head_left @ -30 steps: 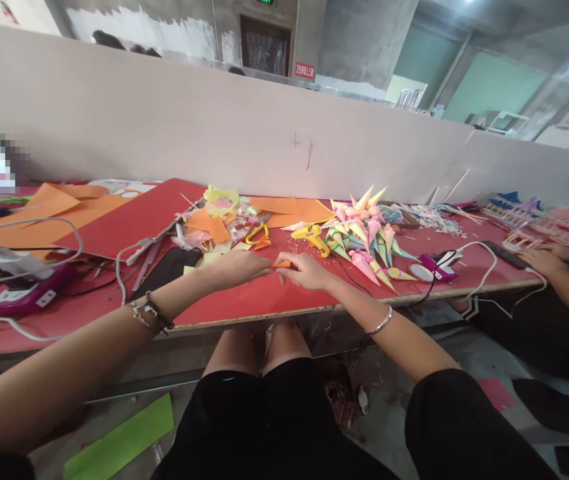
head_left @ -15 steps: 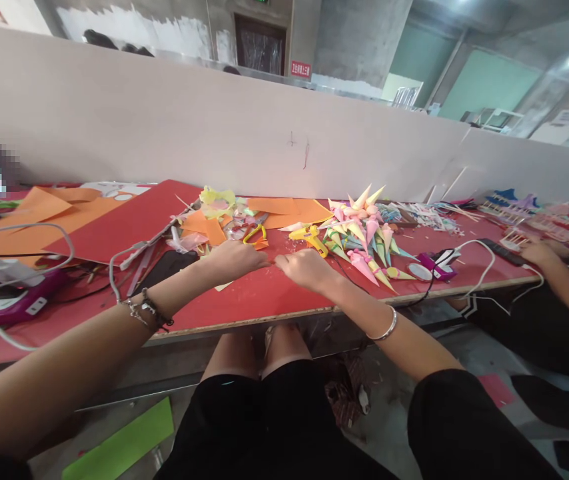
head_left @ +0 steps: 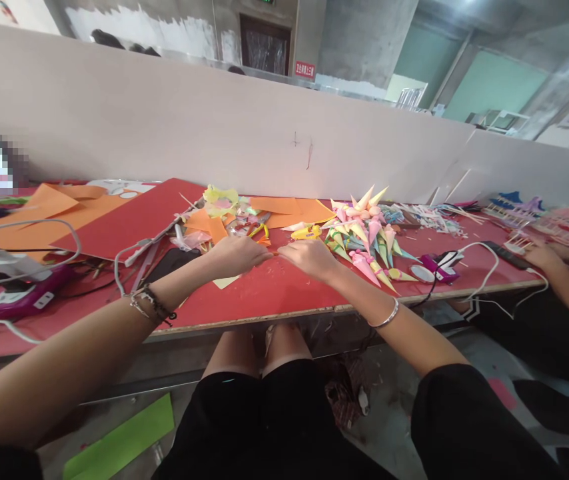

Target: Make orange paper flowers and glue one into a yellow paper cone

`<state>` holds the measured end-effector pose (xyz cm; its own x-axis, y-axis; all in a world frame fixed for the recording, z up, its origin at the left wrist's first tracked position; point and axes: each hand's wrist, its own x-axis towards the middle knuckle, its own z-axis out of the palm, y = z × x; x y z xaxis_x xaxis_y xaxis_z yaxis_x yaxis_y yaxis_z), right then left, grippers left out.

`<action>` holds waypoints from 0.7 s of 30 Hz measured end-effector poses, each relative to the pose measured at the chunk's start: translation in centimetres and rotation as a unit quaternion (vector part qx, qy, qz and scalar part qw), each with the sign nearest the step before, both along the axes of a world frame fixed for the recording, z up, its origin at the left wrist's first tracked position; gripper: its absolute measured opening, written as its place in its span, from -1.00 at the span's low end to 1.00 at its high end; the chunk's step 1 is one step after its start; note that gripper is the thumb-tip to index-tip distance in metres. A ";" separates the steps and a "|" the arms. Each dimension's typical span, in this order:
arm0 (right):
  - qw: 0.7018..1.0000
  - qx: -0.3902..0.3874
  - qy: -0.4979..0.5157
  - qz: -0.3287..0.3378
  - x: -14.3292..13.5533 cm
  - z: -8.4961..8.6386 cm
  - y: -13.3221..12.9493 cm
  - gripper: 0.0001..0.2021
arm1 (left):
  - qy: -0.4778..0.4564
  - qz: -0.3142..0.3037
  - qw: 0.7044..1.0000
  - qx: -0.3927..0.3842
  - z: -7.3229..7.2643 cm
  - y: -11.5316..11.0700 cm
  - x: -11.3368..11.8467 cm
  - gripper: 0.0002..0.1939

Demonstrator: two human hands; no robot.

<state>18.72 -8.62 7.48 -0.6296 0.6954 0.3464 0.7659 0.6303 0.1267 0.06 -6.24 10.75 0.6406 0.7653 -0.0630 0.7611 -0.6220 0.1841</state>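
Observation:
Over the red table (head_left: pixel 259 293), my left hand (head_left: pixel 239 257) and my right hand (head_left: pixel 307 259) are closed, with their fingertips almost meeting. A small orange bit shows between the fingertips, too small to name. Just beyond my right hand lies a yellow glue gun (head_left: pixel 306 233), its lower part hidden by the hand. Yellow-handled scissors (head_left: pixel 260 230) lie behind my left hand, partly covered. To the right of my right hand is a pile of pastel paper cones (head_left: pixel 364 240) in pink, yellow and green.
Orange sheets (head_left: pixel 284 210) and a large red board (head_left: pixel 129 223) lie at the back and left. Purple power strips (head_left: pixel 24 290) with white cables sit at both sides. A co-worker's hand (head_left: pixel 539 253) is at the far right. A pale partition (head_left: pixel 244 133) stands behind the table.
The view has shifted slightly. My hands stay close together, and my right hand now covers more of the glue gun and my left more of the scissors.

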 end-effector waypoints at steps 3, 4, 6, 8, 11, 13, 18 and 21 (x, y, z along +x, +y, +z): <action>1.000 0.027 0.011 0.009 0.4 -0.1 0.2 -0.71 | -0.062 -0.013 0.995 -0.075 0.2 0.0 0.3 -0.68; 0.999 0.040 0.015 0.014 0.5 -0.2 0.3 -0.71 | -0.093 -0.012 0.990 -0.102 0.2 0.1 0.3 -0.64; 0.997 0.066 0.023 0.028 0.8 -0.3 0.6 -0.71 | -0.153 0.015 0.975 -0.158 0.0 0.3 0.3 -0.58; 0.994 0.091 0.033 0.046 1.0 -0.5 0.7 -0.69 | -0.220 0.051 0.947 -0.228 -0.3 0.4 0.3 -0.57; 0.990 0.121 0.042 0.055 1.4 -0.4 0.7 -0.67 | -0.346 0.073 0.861 -0.366 -0.8 0.1 0.6 -0.61; 0.988 0.137 0.044 0.051 1.5 -0.1 0.6 -0.66 | -0.408 0.074 0.788 -0.456 -0.9 -0.4 1.0 -0.62; 0.986 0.147 0.044 0.062 1.7 0.4 0.2 -0.67 | -0.426 0.095 0.760 -0.481 -0.8 -2.0 1.6 -0.60; 0.987 0.140 0.040 0.064 1.6 0.2 0.4 -0.68 | -0.347 0.076 0.881 -0.312 -0.7 -2.2 1.2 -0.63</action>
